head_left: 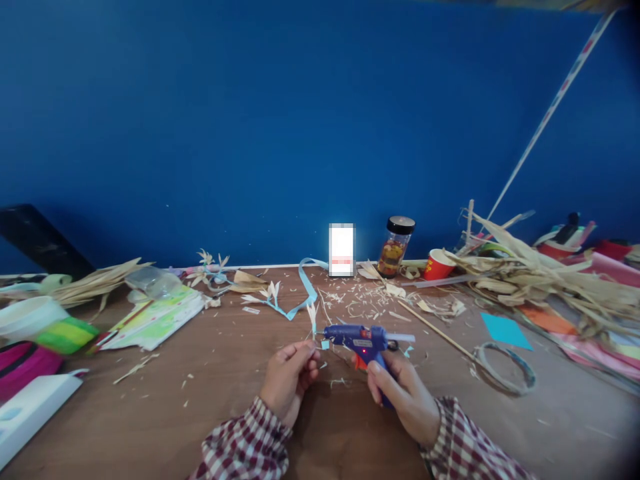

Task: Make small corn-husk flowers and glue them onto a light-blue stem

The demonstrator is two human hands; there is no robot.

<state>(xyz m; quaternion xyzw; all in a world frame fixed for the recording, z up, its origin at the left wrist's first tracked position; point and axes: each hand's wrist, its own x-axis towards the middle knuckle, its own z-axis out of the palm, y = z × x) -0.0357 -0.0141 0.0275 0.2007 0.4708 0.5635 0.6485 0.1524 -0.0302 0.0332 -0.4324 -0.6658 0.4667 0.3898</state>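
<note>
My right hand (407, 393) grips a blue hot glue gun (357, 337) by its handle, near the orange trigger, with a small red light lit on its side. A clear glue stick (401, 338) pokes out of the gun's back. The nozzle points left, close above the fingertips of my left hand (291, 373). That hand is closed in a pinch on the lower end of a small pale husk flower (312, 315) with a light blue stem; the fingers hide the very end. Beside the fingertips shows a small light blue piece (325, 345).
Behind my hands lie another husk flower (273, 293), a blue ribbon (309, 293) and scattered shavings. A lidded jar (395, 247) and red paper cup (439, 265) stand near the wall. Dried husks (530, 267) pile up right, near a wrapped ring (505, 370). A white power strip (37, 413) lies left.
</note>
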